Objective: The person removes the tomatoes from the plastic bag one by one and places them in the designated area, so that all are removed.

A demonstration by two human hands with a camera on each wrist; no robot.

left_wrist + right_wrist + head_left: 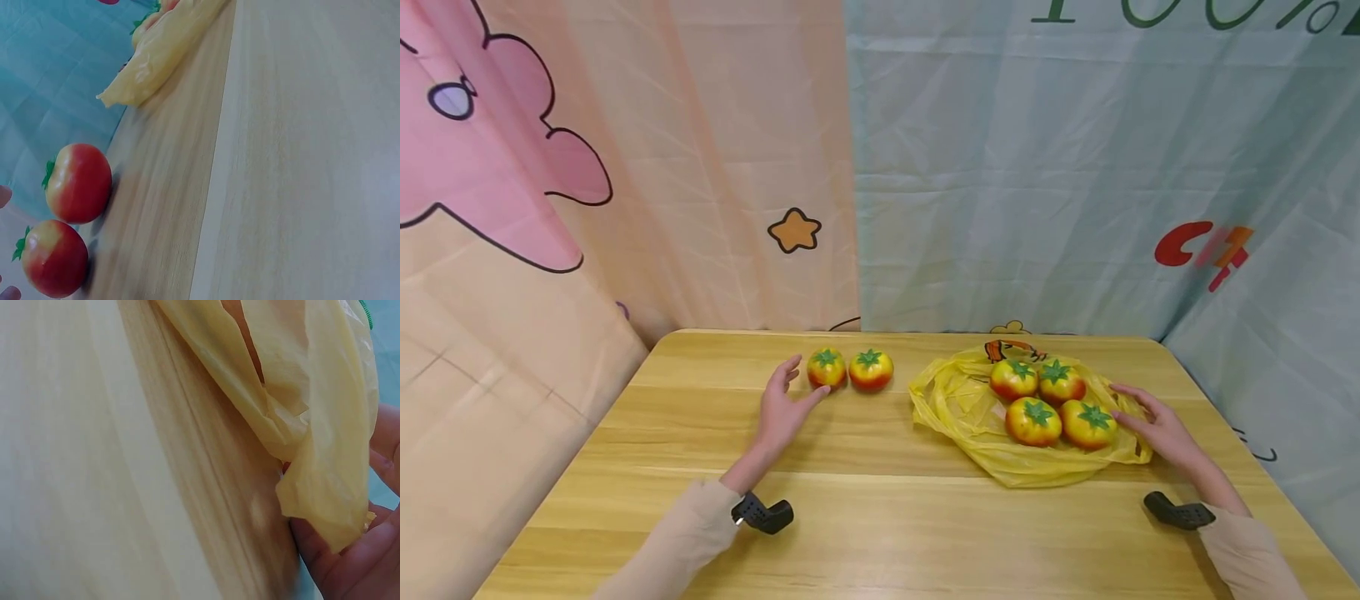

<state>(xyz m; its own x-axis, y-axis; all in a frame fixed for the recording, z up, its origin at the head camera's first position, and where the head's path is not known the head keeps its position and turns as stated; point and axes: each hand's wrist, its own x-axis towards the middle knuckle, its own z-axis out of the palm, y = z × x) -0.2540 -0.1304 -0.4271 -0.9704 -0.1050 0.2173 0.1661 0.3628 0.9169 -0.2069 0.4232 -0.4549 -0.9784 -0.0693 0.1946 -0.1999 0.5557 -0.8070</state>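
A red-and-yellow toy tomato [827, 369] with green leaves sits at the back of the table, and a second tomato [871, 371] stands close to its right. My left hand [784, 410] is spread around the near left side of the first tomato, thumb and fingers apart. To the right lies an opened yellow plastic bag [958, 400] with several tomatoes [1033, 421] on it. My right hand [1165, 429] is at the bag's right edge, its fingers loosely bent. In the right wrist view the bag's edge [334, 487] hangs against the palm.
The wooden table [865, 533] ends at a fabric curtain [1000, 192] at the back, with more fabric on both sides. A black wrist camera [763, 512] is strapped to the left wrist, another camera [1178, 511] to the right.
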